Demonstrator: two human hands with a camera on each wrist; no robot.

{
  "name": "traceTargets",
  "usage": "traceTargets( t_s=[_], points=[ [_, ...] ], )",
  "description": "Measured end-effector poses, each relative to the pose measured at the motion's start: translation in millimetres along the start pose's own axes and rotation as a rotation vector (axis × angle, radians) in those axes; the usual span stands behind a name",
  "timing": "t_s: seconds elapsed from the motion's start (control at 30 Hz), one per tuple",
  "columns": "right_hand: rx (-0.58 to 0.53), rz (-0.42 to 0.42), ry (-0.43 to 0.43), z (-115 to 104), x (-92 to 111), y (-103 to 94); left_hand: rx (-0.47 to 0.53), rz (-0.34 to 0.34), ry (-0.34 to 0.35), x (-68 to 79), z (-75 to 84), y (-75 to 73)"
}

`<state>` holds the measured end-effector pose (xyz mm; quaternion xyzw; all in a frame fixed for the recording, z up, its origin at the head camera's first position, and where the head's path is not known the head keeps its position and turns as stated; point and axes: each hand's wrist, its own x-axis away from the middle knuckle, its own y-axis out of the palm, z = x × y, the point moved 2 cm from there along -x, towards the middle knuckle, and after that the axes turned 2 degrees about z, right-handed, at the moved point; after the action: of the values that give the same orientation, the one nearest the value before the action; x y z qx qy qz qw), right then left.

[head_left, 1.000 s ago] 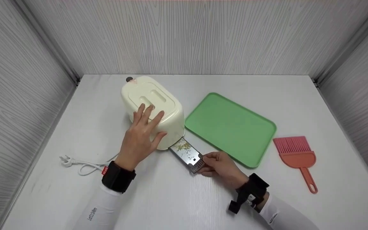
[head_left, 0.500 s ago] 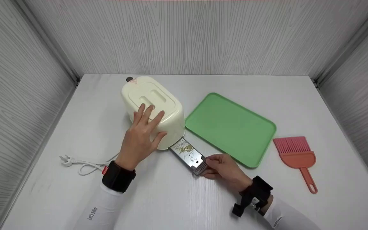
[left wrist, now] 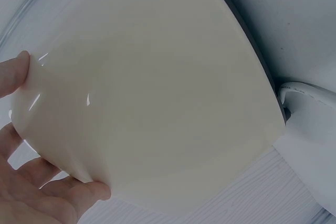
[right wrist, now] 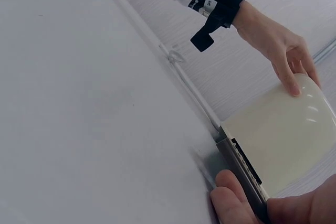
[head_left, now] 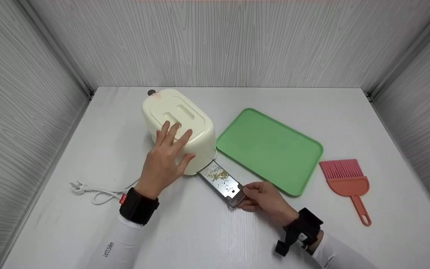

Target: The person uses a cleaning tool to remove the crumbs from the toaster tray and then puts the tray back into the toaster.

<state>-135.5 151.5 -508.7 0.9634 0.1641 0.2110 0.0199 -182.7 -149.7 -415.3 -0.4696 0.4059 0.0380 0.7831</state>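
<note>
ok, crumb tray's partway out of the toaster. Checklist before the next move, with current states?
1. Plug out of any socket: ok, it lies loose at left with its prongs bare.
2. Toaster steadied: ok, the left grip rests over its near end.
3. Crumb tray held: ok, the right grip pinches its outer end.
4. Crumb tray fully out: not ok, its inner end is inside the toaster.
5. All crumbs on the crumb tray: cannot tell, some show on the exposed part, the rest is hidden.
6. Green tray placed nearby: ok, it lies beside the toaster.
</note>
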Motion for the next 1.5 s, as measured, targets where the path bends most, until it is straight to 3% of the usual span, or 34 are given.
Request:
traceTargets(
  t_s=[1.5],
  points=[
    [0.009, -0.029, 0.007, 12, 42, -35.3, -0.009, -0.017, -0.022, -0.3, 0.8, -0.2]
  ],
)
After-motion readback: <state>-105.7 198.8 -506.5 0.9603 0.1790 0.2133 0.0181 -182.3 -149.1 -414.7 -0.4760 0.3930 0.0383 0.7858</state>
